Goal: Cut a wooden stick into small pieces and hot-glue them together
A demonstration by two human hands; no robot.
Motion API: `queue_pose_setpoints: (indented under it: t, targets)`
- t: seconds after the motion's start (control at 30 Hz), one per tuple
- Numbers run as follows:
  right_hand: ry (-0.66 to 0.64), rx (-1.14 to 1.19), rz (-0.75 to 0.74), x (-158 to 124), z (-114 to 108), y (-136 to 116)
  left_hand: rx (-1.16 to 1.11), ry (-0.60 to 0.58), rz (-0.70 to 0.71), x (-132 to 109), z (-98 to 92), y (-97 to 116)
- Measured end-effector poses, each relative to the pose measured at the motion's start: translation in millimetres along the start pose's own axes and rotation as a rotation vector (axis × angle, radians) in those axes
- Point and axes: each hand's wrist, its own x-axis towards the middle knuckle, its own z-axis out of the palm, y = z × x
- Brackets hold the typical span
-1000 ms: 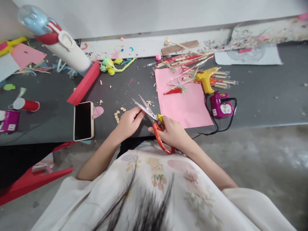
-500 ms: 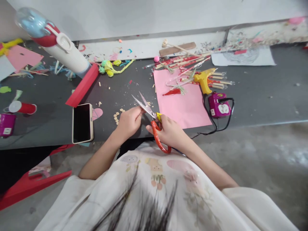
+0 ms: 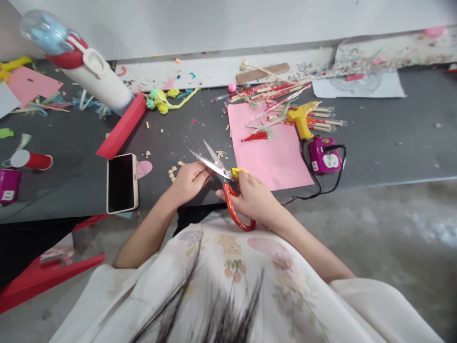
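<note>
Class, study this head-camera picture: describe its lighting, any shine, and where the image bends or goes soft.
Head view: the light is soft and even, with only faint shadows. The open blades of the scissors, held in the right hand, catch a bright shine. The wide lens bows the edge of the table and stretches the white bottle near the corner. The floor at right looks smeared.

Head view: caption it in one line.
Right hand holds open red scissors, left hand at the blades, above a cluttered table with pink paper, glue gun and phone.
</note>
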Motion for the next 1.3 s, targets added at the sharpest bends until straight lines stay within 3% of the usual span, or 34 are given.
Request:
queue_pose_setpoints:
  t: [0.27, 0.73, 0.87, 1.1, 1.3]
  targets:
    - [-0.048, -0.006, 0.032, 0, -3, 1, -0.004, -0.022, -0.048, 0, -0.7, -2]
    - [-0.111, 0.064, 0.075, 4, -1, 4, 0.072, 0.002, -0.013, 3, 1.8, -13]
    - [-0.065, 0.0, 0.077, 1, -3, 1, -0.15, -0.05, -0.111, 3, 2.7, -17]
    - [0.006, -0.064, -0.072, -1, -3, 1, -0.654, -0.221, -0.317, 1, -1.2, -16]
    - [0.035, -0.065, -0.138, -1, -4, 3, -0.875, -0.255, -0.453, 0, -4.1, -9]
